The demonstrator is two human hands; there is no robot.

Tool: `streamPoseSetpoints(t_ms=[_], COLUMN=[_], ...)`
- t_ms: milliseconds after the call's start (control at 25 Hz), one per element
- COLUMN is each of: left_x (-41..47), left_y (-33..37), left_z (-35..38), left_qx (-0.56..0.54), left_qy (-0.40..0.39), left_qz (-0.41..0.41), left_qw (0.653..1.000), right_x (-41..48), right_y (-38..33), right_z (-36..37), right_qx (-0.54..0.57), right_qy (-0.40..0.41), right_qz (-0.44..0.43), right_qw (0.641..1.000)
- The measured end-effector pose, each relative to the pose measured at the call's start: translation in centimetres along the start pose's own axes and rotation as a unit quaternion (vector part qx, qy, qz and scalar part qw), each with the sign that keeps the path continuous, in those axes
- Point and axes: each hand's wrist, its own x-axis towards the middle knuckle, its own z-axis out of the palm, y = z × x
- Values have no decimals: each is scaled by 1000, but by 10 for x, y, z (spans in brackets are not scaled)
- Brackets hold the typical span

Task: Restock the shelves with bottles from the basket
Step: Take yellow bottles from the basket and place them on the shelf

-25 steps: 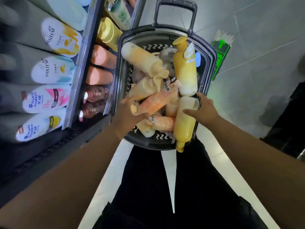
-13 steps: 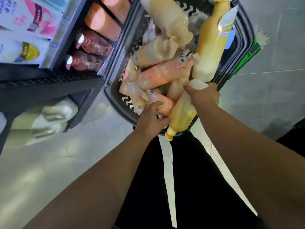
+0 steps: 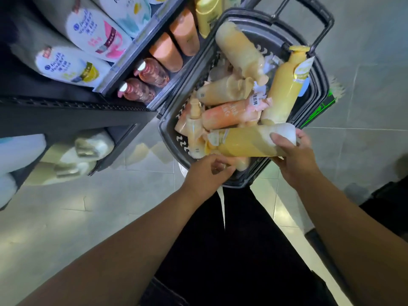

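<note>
A black basket (image 3: 320,69) stands on the floor in front of me, piled with yellow, cream and peach bottles. My right hand (image 3: 293,160) grips the base end of a large yellow bottle (image 3: 247,143), which lies crosswise over the near end of the pile. At the basket's near rim my left hand (image 3: 207,173) curls its fingers round the end of a small peach bottle (image 3: 242,163) that is mostly hidden under the yellow one. The shelf unit (image 3: 123,69) is on my left.
The shelves hold white shampoo bottles (image 3: 97,34), orange bottles (image 3: 165,54) and red-brown bottles (image 3: 152,72); pale bottles (image 3: 88,146) lie on the bottom shelf. The basket's pull handle (image 3: 324,23) sticks up at its far end. Grey tiled floor surrounds it.
My right hand has swung the yellow bottle from pointing at me to lying crosswise, raised over the pile. My left hand has drawn back to the near rim. The view has shifted.
</note>
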Motion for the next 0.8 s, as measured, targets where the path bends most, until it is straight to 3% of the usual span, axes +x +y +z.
streamPoseSetpoints(t_ms=[120, 200, 320, 400, 520, 680, 800], left_x=[-2, 6, 20, 27, 36, 45, 52], left_y=[16, 26, 30, 28, 23, 12, 7], left_z=[0, 0, 3, 8, 12, 10, 4], left_qx=[-134, -300, -486, -528, -532, -505, -437], left_qy=[-51, -25, 39, 82, 120, 150, 168], left_qz=[-124, -200, -224, -217, -205, -173, -130], left_qw=[982, 932, 844, 817, 813, 833, 874], right_x=[-18, -27, -36, -41, -44, -36, -10], right_y=[3, 10, 25, 35, 46, 37, 12], right_z=[5, 9, 14, 17, 16, -3, -13], right_qx=[10, 32, 39, 25, -29, -150, -187], right_qy=[-112, -145, -151, -149, -143, -215, -145], right_qz=[-3, 2, 18, 25, 28, 72, 58], right_qw=[994, 989, 988, 988, 989, 962, 970])
